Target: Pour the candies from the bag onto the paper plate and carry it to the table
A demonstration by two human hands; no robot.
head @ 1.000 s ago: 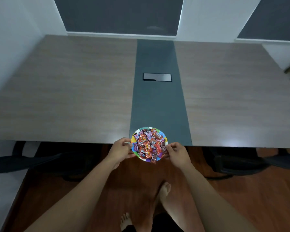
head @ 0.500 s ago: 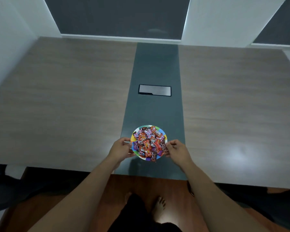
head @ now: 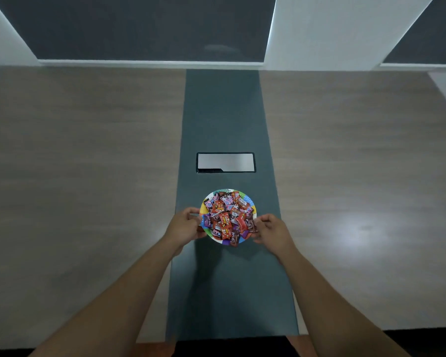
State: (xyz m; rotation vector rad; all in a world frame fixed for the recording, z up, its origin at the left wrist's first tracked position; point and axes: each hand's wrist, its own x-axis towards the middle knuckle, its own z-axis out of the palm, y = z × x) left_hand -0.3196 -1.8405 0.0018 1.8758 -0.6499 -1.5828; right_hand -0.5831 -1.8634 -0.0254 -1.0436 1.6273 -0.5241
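Paper plate (head: 251,208), multicoloured rim, round, heaped with wrapped candies (head: 228,217) in red, pink, purple and brown wrappers; the pile covers nearly the whole plate, a few wrappers hang over the near rim. Plate sits over the dark grey centre strip (head: 224,112) of the counter (head: 88,163), in the near half of the strip, nearer the person than the rectangular metal hatch (head: 225,162) set into that strip. A shadow lies on the strip just below the plate; cannot tell whether the plate is touching the counter or held just above it.

Left hand (head: 184,228) at the plate's left edge, fingers (head: 195,211) curled closed on the rim, thumb on top. Right hand (head: 274,231) at the plate's right-near edge, fingers (head: 262,222) closed, pinching the rim there, touching the outermost candies. Both hands gripping the plate, one each side, forearms bare and stretched forward from the bottom of the view.

Counter is wood-grain brown on both sides of the grey strip, with a bright glare patch on the right part. Its near edge shows at the bottom of the view, with reddish floor (head: 155,349) below. Beyond the far edge: white wall (head: 332,29) with dark panels (head: 139,24), a white ledge running under them.
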